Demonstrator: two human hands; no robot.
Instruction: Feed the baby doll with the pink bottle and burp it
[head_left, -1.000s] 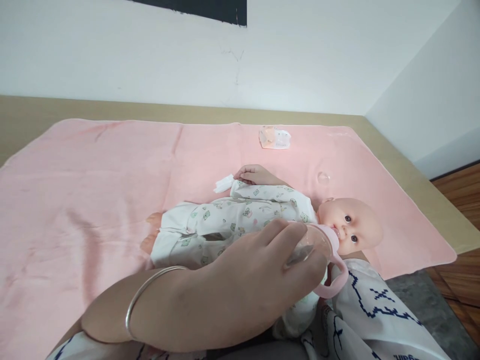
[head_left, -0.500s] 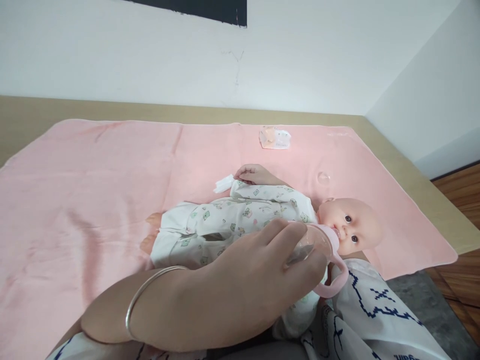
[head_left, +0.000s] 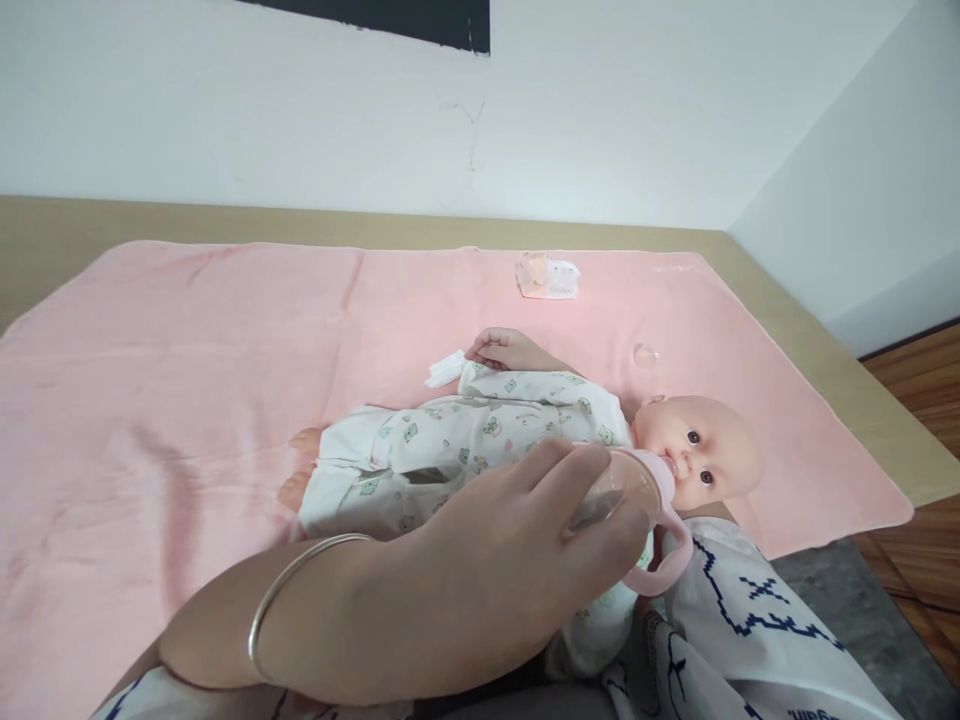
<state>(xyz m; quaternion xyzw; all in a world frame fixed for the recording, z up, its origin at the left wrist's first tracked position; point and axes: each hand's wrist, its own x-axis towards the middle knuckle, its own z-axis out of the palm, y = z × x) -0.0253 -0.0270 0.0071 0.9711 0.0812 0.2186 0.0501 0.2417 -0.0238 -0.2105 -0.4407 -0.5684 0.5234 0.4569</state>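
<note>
My left hand, a bangle on its wrist, is closed around a clear baby bottle with a pink collar and handle. The bottle is tilted, its teat at the mouth of a bald baby doll. The doll lies on its back in patterned white clothes, head to the right. Passing under the doll's neck, my right arm is mostly hidden. My right hand shows on the far side, its fingers curled against the doll's sleeve. By these fingertips is a folded white piece, perhaps cloth or a cuff.
A pink mat covers most of the wooden tabletop. Near its far edge lies a small printed packet. A clear round cap sits beyond the doll's head. White walls stand behind and to the right.
</note>
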